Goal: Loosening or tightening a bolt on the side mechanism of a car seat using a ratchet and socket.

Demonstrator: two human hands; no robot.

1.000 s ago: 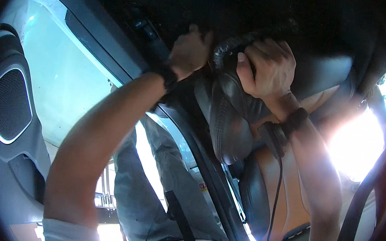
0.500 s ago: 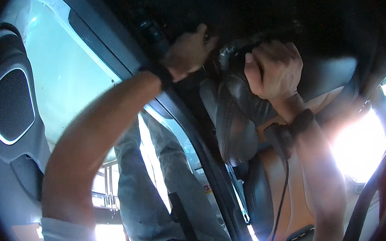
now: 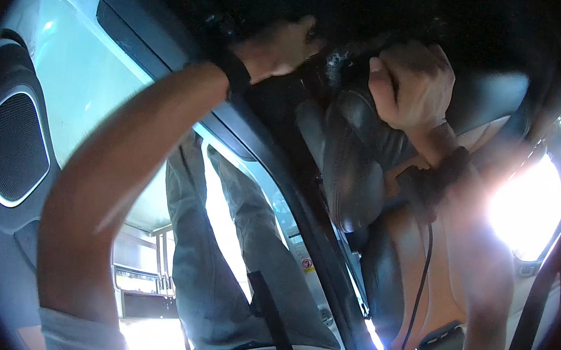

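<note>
My left hand (image 3: 275, 49) reaches into the dark area inside the car, beside the door sill. Its fingers look curled, but shadow and blur hide what they hold. My right hand (image 3: 413, 87) is closed, knuckles up and thumb along its side, just above the black edge of the car seat (image 3: 355, 161). Whatever lies inside that fist is hidden. Between the hands a small rough greyish patch (image 3: 333, 69) catches the light; I cannot make out what it is. Black bands circle both wrists, and from the right one (image 3: 426, 191) hangs a thin cable (image 3: 421, 280).
On the left hangs the open car door with its speaker grille (image 3: 13, 145). The door sill (image 3: 289, 222) runs slantwise past my legs (image 3: 245, 272). Tan seat leather (image 3: 394, 285) lies below my right wrist. A dark strap (image 3: 540, 298) crosses the right side, near bright glare.
My left hand has shifted a little up and farther into the shadow, its elbow swinging left. My right hand has moved slightly up and right, still closed.
</note>
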